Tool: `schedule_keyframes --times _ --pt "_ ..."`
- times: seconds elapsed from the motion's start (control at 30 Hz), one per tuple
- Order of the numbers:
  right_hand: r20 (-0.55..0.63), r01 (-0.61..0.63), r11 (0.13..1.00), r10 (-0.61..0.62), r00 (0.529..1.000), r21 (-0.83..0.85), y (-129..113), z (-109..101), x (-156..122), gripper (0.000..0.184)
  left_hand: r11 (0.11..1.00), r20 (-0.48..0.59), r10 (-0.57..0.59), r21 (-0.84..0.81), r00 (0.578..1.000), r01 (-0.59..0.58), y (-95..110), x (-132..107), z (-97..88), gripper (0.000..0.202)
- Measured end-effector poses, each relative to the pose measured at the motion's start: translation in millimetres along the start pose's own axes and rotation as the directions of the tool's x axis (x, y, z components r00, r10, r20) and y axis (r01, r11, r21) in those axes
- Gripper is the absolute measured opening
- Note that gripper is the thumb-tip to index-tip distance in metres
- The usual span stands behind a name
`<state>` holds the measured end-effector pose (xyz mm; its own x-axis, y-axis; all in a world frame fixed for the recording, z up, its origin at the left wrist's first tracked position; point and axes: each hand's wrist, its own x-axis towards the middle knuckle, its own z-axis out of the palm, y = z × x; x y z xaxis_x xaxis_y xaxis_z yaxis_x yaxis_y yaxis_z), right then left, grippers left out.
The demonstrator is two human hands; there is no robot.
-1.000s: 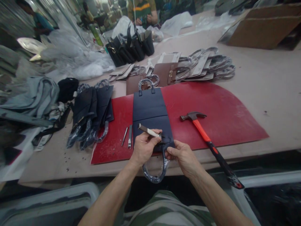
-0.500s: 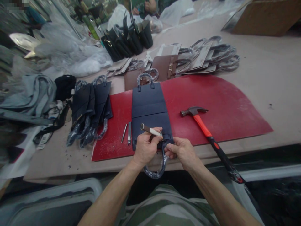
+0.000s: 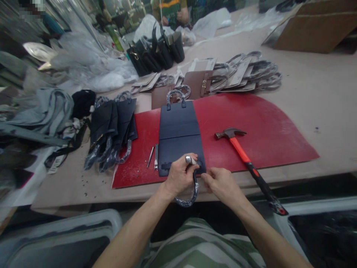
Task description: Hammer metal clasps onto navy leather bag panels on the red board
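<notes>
Panel (image 3: 180, 124) lies by the near edge of the mat (image 3: 262, 130); my left hand (image 3: 182, 174) clamps a tool (image 3: 190, 160) over it; my right hand (image 3: 223, 183) bunches at its corner, gripping or not, I can't tell.

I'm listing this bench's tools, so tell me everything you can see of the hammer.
The hammer has a dark, metal-looking claw head and a handle orange near the head, then black with orange-red accents. Its head lies on the red mat, while the handle slants toward the picture's lower right, its end past the table edge. No hand touches it; the right hand is nearer.
</notes>
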<state>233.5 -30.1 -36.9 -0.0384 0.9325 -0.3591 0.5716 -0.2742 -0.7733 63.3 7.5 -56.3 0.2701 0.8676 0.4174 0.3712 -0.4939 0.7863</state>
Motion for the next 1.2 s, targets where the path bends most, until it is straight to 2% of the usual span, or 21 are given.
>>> schedule_keyframes --times 0.1,0.17,0.23,0.27,0.3,0.37,0.4,0.43,0.5,0.57,0.63,0.73,0.8,0.87,0.9,0.97,1.03,1.07,1.13,1.17,1.2 --pt "-0.170 0.037 0.972 -0.077 0.982 -0.230 9.3 -18.4 -9.0 0.027 1.000 0.001 -0.018 -0.006 1.000 0.018 1.7 -1.4 1.8 0.010" --pt "-0.345 0.021 0.942 -0.142 0.928 -0.334 19.4 -36.5 -11.7 0.024 0.999 0.009 -0.047 -0.013 0.999 0.047 2.7 -1.7 2.7 0.011" --pt "-0.474 -0.018 0.891 -0.225 0.851 -0.455 30.2 -55.9 -10.8 0.033 0.997 0.022 -0.072 -0.021 0.997 0.073 2.7 -1.5 3.5 0.014" --pt "-0.491 -0.041 0.852 -0.260 0.831 -0.522 35.0 -64.9 -9.1 0.039 0.996 0.031 -0.082 -0.023 0.996 0.083 2.2 -1.3 3.9 0.015" --pt "-0.478 -0.064 0.811 -0.277 0.833 -0.582 38.8 -72.7 -6.6 0.042 0.996 0.040 -0.089 -0.024 0.995 0.090 1.6 -1.1 4.2 0.016" --pt "-0.425 -0.100 0.770 -0.234 0.874 -0.630 42.3 -84.2 -0.2 0.038 0.995 0.050 -0.098 -0.026 0.994 0.100 -0.1 -0.6 4.9 0.017" --pt "-0.405 -0.112 0.794 -0.179 0.897 -0.598 42.0 -88.0 3.3 0.030 0.994 0.052 -0.102 -0.026 0.993 0.104 -0.8 -0.4 5.3 0.018" --pt "-0.393 -0.130 0.856 -0.092 0.915 -0.501 40.3 -90.7 6.8 0.020 0.994 0.051 -0.108 -0.024 0.993 0.110 -1.4 -0.3 5.7 0.017" --pt "-0.322 -0.180 0.969 0.119 0.939 -0.166 34.1 -94.1 12.9 0.008 0.993 0.050 -0.115 -0.018 0.992 0.116 -1.4 -0.3 6.3 0.016" --pt "-0.163 -0.232 0.961 0.255 0.953 0.147 25.8 -95.6 16.8 0.012 0.993 0.052 -0.116 -0.014 0.992 0.117 0.0 0.0 6.7 0.014" --pt "-0.029 -0.260 0.924 0.279 0.960 0.281 16.6 -95.7 17.1 0.010 0.992 0.047 -0.122 -0.009 0.991 0.123 2.4 0.6 6.7 0.015" --pt "0.042 -0.257 0.901 0.259 0.965 0.349 -0.3 -95.2 6.9 0.009 0.990 0.040 -0.144 0.003 0.989 0.144 5.3 2.1 5.9 0.015" --pt "-0.025 -0.173 0.904 0.198 0.980 0.392 -15.0 -96.9 -8.4 0.023 0.989 0.047 -0.150 0.010 0.988 0.150 5.8 3.1 5.3 0.015" --pt "-0.206 0.026 0.946 0.044 0.978 0.324 -31.2 -101.1 -27.9 0.036 0.989 0.055 -0.149 0.017 0.987 0.148 5.6 3.9 5.0 0.015" --pt "-0.314 0.144 0.968 -0.074 0.947 0.207 -39.0 -103.9 -37.7 0.040 0.989 0.057 -0.149 0.021 0.987 0.148 5.5 4.1 4.9 0.015" --pt "-0.440 0.327 0.933 -0.361 0.823 -0.152 -51.6 -109.3 -54.0 0.041 0.988 0.060 -0.153 0.029 0.986 0.152 6.1 4.7 5.0 0.014" --pt "-0.370 0.402 0.780 -0.595 0.714 -0.480 -60.1 -114.2 -64.4 0.040 0.987 0.065 -0.159 0.036 0.985 0.157 7.7 5.5 5.0 0.013" --pt "-0.284 0.417 0.693 -0.660 0.696 -0.588 -63.5 -116.8 -67.9 0.040 0.986 0.069 -0.161 0.042 0.985 0.158 8.6 5.9 5.0 0.013" --pt "-0.127 0.437 0.572 -0.695 0.708 -0.695 -71.3 -122.8 -74.3 0.041 0.986 0.073 -0.161 0.054 0.984 0.157 10.3 6.7 4.8 0.011" --pt "-0.099 0.439 0.551 -0.695 0.713 -0.709 -76.3 -126.1 -77.9 0.042 0.986 0.074 -0.160 0.059 0.984 0.156 10.8 7.0 4.6 0.011" --pt "-0.127 0.424 0.566 -0.692 0.711 -0.707 -81.8 -129.0 -82.0 0.042 0.986 0.076 -0.157 0.063 0.985 0.153 11.0 7.1 4.4 0.011"
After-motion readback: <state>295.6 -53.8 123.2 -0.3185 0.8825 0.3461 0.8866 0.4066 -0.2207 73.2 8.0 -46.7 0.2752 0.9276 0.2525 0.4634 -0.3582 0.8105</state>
